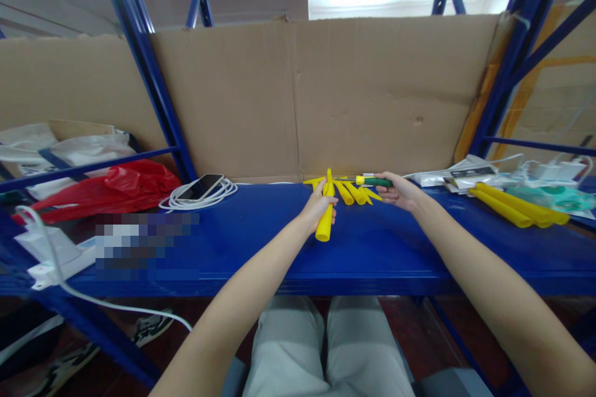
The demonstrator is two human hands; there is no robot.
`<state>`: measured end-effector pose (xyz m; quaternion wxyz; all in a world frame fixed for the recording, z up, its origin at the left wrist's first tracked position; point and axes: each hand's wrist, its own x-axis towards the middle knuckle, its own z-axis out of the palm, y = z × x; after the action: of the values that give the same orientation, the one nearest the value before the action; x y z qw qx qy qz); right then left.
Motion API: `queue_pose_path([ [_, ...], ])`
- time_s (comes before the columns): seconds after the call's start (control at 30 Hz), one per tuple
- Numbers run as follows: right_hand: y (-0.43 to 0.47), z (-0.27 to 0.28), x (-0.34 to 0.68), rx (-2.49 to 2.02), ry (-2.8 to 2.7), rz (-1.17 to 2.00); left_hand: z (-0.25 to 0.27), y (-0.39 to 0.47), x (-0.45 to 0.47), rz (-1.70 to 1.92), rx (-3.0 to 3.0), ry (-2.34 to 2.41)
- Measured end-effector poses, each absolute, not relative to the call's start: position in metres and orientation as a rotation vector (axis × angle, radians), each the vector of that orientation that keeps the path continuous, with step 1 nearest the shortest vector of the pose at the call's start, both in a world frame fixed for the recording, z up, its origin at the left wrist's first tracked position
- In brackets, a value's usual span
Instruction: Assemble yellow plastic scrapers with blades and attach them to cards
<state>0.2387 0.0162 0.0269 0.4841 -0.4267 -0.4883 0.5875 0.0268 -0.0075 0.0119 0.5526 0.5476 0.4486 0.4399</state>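
My left hand (316,206) is closed around a yellow hollow tube (324,228), its round open end toward me and its narrow tip pointing up and away. In my right hand (399,192) is a screwdriver (378,182) with a green and yellow handle. Its thin shaft points left toward the upper part of the held tube; whether the tip touches it I cannot tell. Several more yellow tubes (345,194) lie on the blue shelf (261,239) between and behind my hands, partly covered by the left one.
Further yellow tubes (505,208) lie at the right, beside plastic packets (470,173) and white chargers. A phone (201,187) rests on a coiled white cable (179,203) at the left, near a red bag (125,189) and a power strip (69,263). Cardboard (233,99) stands behind.
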Motion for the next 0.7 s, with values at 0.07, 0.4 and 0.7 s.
queue_pose_path([
  [0.07, 0.018, 0.027, 0.242, -1.045, -1.203, 1.412, 0.012, -0.006, 0.026, 1.067, 1.284, 1.098],
  [0.4, 0.022, 0.023, 0.242, -1.156, -1.202, 1.351, 0.005, 0.005, 0.025, 1.140, 1.380, 1.212],
  [0.7, 0.022, 0.020, 0.241, -1.170, -1.282, 1.325, -0.011, 0.018, 0.031, 1.133, 1.432, 1.283],
])
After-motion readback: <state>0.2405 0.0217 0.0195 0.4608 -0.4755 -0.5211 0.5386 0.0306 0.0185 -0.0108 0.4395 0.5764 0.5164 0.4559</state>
